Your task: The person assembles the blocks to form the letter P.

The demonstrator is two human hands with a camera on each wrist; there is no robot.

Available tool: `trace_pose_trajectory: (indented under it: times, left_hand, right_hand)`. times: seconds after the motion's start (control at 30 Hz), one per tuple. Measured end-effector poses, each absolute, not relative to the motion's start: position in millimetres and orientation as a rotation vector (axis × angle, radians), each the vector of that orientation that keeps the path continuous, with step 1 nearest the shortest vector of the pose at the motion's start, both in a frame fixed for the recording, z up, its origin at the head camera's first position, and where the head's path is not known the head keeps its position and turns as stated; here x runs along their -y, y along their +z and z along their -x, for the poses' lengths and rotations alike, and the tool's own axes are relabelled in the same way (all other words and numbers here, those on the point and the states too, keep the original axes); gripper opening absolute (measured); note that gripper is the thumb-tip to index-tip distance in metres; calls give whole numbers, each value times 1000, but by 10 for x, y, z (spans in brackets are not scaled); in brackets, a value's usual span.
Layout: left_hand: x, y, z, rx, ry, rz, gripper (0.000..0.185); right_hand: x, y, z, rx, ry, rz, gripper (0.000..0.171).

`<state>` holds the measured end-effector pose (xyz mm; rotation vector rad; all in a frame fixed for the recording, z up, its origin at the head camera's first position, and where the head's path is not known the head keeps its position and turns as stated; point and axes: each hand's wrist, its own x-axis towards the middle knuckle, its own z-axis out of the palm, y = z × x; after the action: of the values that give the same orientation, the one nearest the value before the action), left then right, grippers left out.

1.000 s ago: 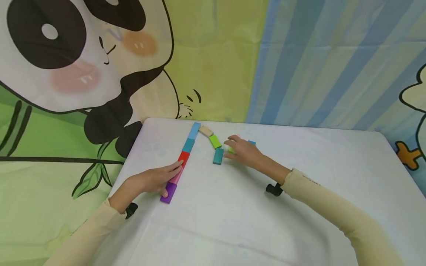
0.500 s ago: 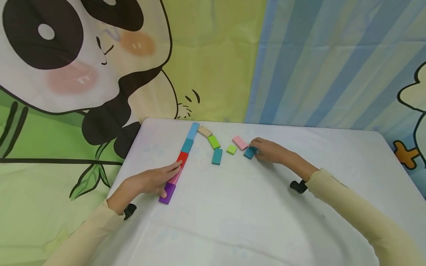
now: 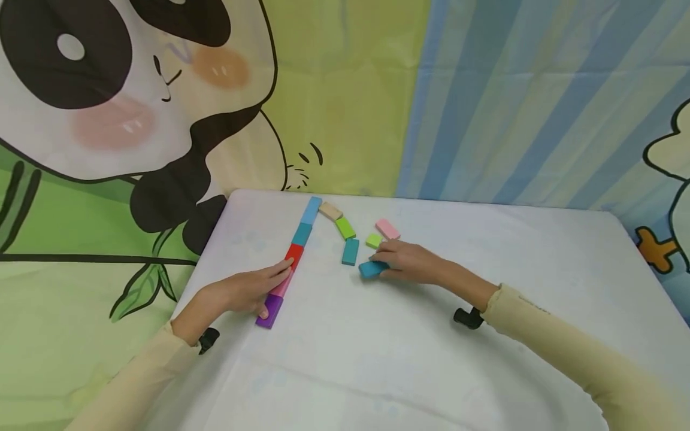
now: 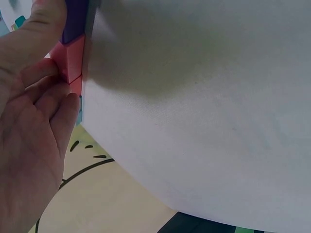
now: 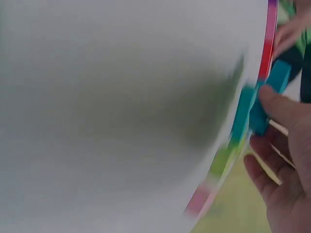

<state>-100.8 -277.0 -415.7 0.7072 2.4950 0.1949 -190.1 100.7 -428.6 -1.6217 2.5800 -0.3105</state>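
In the head view, a straight row of coloured blocks runs along the table's left part: light blue (image 3: 311, 211), teal (image 3: 302, 234), red (image 3: 294, 254), pink (image 3: 280, 288) and purple (image 3: 269, 312). My left hand (image 3: 245, 291) rests against its left side, fingers stretched along the red and pink blocks, thumb at the purple one. The left wrist view shows these fingers beside the pink block (image 4: 71, 60). Right of the row, my right hand (image 3: 412, 262) pinches a blue block (image 3: 371, 269) between thumb and fingers, also seen as a teal-looking block (image 5: 278, 77) in the right wrist view.
Loose blocks lie beyond the held one: beige (image 3: 330, 211), green (image 3: 345, 227), teal (image 3: 350, 252), a small green one (image 3: 374, 240) and pink (image 3: 387, 228). The white table (image 3: 485, 251) meets a printed cloth backdrop (image 3: 345, 108) at its far edge.
My right hand went right to the blue block, took hold of it, and has brought it left and nearer. My left hand has stayed at the row.
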Motion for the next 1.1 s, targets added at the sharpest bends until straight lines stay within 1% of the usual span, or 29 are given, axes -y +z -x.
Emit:
trace_pose_trajectory:
  times: [0.13,0.27,0.43,0.7,0.77,0.87,0.97,1.1]
  left_hand:
    - [2781,-4151,1009,-2498,183,-719,96]
    - [2767,-4157,1023,-2500,158,-717,96]
    - [2765,-4159,1023,-2495,141,-700,97]
    - [2778,-4147,1011,-2496,158,-703,96]
    - [2781,-4148,1011,-2498,164,-711,96]
    - [2781,-4151,1012,-2498,166,-717,95]
    - [2778,-4148,1012,-2504,157,-737,95]
    - [2777,-4152,1015,-2508,143,-749,95]
  right_hand:
    - [-569,-4329,1738,-2578,-189,1773,38]
    - [-334,-4375,1723,-2596,-77,1865,34]
    - [-211,-4416,1764,-2603,-37,1948,33]
    - [-191,-4492,1786,-2678,-19,1911,36]
    - [-215,-4475,1789,-2700,-53,1865,40]
    - [-301,-4411,1850,-2794,-149,1711,43]
    - [-455,-4349,2006,-2967,-252,1446,41]
    - [-713,-4373,2263,-3083,-291,1054,32]
